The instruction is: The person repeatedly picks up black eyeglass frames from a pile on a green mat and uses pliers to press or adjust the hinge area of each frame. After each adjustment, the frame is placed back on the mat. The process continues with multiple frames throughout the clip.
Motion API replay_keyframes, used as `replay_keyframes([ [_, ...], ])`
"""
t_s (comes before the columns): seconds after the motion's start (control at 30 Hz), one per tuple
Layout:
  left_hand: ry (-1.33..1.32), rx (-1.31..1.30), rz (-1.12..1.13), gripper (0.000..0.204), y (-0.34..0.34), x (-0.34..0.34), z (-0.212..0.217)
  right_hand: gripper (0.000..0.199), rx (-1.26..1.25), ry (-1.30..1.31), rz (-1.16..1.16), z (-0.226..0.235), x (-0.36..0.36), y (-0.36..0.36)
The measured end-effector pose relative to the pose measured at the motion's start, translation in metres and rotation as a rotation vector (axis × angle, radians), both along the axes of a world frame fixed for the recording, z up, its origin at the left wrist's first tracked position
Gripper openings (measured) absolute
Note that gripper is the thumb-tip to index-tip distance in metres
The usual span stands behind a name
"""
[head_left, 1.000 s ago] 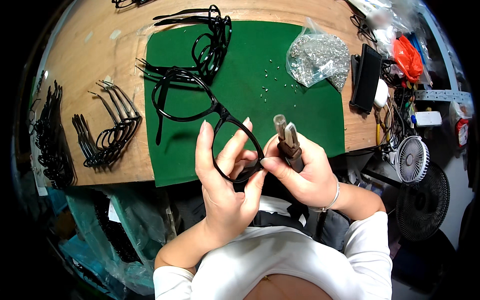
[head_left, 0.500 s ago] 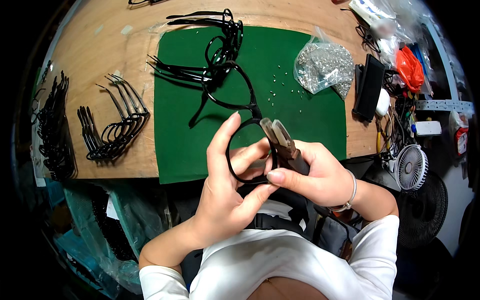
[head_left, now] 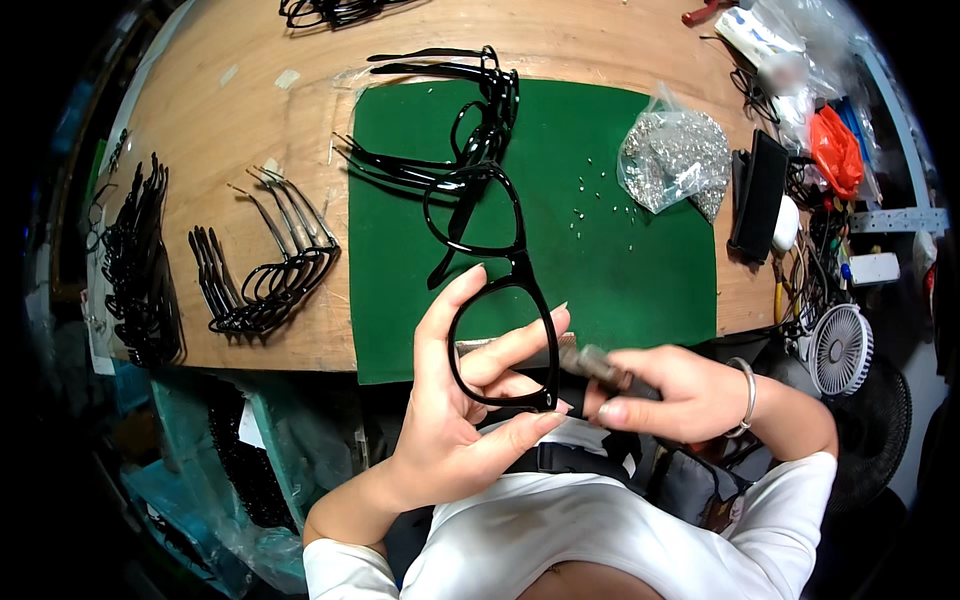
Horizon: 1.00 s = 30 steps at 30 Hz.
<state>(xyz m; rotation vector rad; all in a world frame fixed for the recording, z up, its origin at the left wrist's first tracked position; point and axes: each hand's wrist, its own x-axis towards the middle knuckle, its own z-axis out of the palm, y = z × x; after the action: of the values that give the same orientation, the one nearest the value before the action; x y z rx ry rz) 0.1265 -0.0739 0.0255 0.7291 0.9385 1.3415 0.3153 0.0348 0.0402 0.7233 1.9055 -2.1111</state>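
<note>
My left hand [head_left: 455, 400] grips a black eyeglass frame [head_left: 490, 270] by its nearer lens rim, fingers through and around the ring; the far rim and one folded temple hang over the green mat [head_left: 640, 270]. My right hand [head_left: 680, 395] is closed on a small dark-handled tool [head_left: 600, 365], its tip at the frame's near corner by my left fingertips. Tiny screws [head_left: 590, 200] lie scattered on the mat.
A stack of black frames [head_left: 470, 110] lies at the mat's top left. Loose temple arms [head_left: 265, 265] and more frames [head_left: 135, 260] rest on the wooden table to the left. A clear bag of small metal parts [head_left: 675, 160], a black case [head_left: 757, 195] and a small fan [head_left: 838, 350] sit right.
The frame has swung from sideways to pointing away from me and come lower, toward my body. My right hand dropped with the tool, which now lies level at the frame's near corner.
</note>
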Motion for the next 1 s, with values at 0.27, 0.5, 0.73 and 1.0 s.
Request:
replay_keyframes([
  [0.27,0.019,-0.052,0.028,0.094,0.004,0.008,0.000,0.037,0.195,-0.089,0.246,0.013,-0.018,0.008],
  [0.5,0.046,-0.003,-0.086,0.083,0.006,0.007,-0.004,0.042,0.271,-0.120,0.208,0.007,-0.013,0.006],
  [0.73,0.094,-0.065,-0.060,0.085,0.010,0.005,-0.008,0.038,0.146,-0.115,0.089,-0.018,0.004,0.019],
  [1.0,0.302,0.137,0.170,0.071,-0.021,0.012,-0.029,0.017,0.929,-0.192,-0.368,-0.062,0.030,0.041],
])
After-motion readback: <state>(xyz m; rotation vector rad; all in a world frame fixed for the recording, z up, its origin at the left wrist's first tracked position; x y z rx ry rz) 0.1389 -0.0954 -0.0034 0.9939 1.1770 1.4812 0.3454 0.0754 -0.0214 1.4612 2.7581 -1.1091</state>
